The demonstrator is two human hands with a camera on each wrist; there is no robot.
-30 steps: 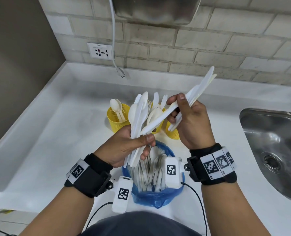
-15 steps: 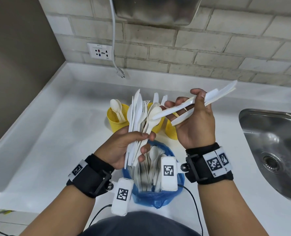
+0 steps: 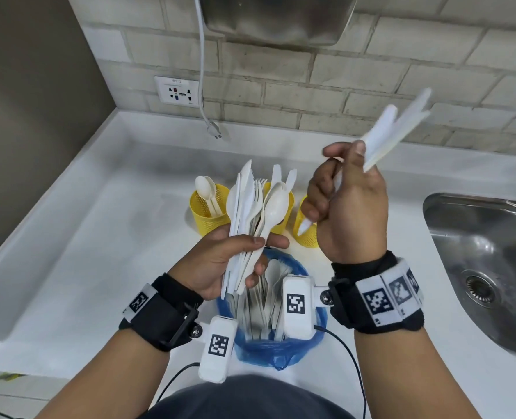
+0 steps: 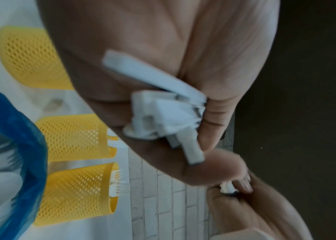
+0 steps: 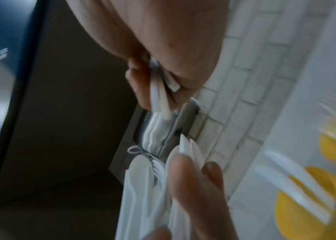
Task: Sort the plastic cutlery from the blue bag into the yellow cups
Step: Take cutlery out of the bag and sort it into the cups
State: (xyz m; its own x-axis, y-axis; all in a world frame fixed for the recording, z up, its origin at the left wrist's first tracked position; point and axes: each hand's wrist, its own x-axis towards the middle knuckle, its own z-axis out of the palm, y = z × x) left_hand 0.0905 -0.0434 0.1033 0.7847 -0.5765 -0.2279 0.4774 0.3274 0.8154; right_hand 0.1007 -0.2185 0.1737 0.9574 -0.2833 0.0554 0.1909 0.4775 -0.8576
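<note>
My left hand [image 3: 235, 261] grips an upright bundle of white cutlery [image 3: 252, 213], knives, forks and a spoon, just above the blue bag [image 3: 269, 349]. The bag stands open at the counter's front with more white cutlery inside. My right hand [image 3: 344, 189] is raised to the right and holds a few white knives [image 3: 392, 131], blades pointing up and right, blurred. Three yellow mesh cups stand behind the bag: the left cup [image 3: 211, 211] holds spoons, the middle cup [image 3: 284, 207] knives, and the right cup [image 3: 303, 228] is partly hidden by my right hand. In the left wrist view one cup [image 4: 81, 193] shows fork tines.
A steel sink [image 3: 486, 267] lies at the right. The white counter [image 3: 84, 252] has a raised rim at left and back. A brick wall carries a socket [image 3: 176, 92], a hanging white cable [image 3: 204, 86] and a steel dispenser [image 3: 281, 19].
My right hand has pulled its knives away from the left hand's bundle and lifted them up and to the right. The left hand has stayed over the bag with its bundle.
</note>
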